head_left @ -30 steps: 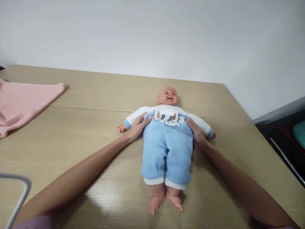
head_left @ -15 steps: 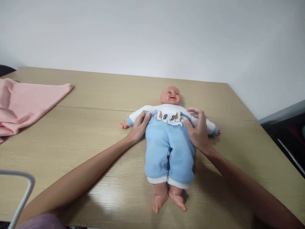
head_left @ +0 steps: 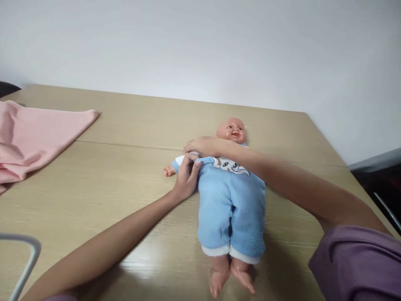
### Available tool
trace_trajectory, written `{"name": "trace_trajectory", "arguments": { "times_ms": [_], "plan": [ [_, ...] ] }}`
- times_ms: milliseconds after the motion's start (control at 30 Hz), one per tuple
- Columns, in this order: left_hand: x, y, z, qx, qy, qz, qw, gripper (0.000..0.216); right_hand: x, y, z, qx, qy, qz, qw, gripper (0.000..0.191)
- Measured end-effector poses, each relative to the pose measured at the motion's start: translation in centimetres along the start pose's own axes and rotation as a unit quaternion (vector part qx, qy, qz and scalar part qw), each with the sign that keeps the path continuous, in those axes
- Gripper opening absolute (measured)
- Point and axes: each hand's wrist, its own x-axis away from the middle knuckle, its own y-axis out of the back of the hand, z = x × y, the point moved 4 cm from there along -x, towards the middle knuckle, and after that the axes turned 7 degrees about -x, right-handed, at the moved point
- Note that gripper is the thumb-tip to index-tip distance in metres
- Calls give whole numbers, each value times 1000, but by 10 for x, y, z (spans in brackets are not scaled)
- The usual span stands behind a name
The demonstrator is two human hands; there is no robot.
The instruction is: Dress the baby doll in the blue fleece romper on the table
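A bald baby doll (head_left: pixel 232 129) lies on its back with its feet toward me. It is dressed in a white top and fleecy blue trousers (head_left: pixel 216 200) with an elephant face at the chest. My left hand (head_left: pixel 188 177) is closed on the blue waistband at the doll's left-hand side as I see it. Reaching across the doll's chest, my right hand (head_left: pixel 203 146) is bent down over the white sleeve, just above my left hand. Its fingertips are partly hidden, and what they grip cannot be made out. My right forearm covers part of the top and the doll's other arm.
A pink cloth (head_left: pixel 40 133) lies rumpled at the left of the wooden table (head_left: pixel 131 121). A pale curved bar (head_left: pixel 31 242) juts in at the lower left. The white wall (head_left: pixel 200 46) stands behind the table, with dark objects past its right edge.
My right hand has moved from the doll's right-hand side across its chest to the left, beside my left hand. My left hand stays at the waistband. The view has shifted slightly.
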Motion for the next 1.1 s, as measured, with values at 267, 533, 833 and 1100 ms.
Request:
{"name": "trace_trajectory", "arguments": {
  "times_ms": [267, 533, 833, 1100],
  "plan": [
    [8, 1, -2, -41, -64, 40, 996, 38, 53, 17, -6, -245, -55, -290, 923, 29],
    [20, 13, -4, -137, -273, -154, 940, 10, 79, 9, -2, -344, 19, -310, 886, 23],
    [9, 7, -2, 90, -143, -122, 978, 13, 83, 5, 21, -205, 57, -309, 927, 32],
    [-3, 2, 10, 175, 69, -96, 977, 39, 120, -2, 61, -164, -157, -285, 931, 30]
  ]
}}
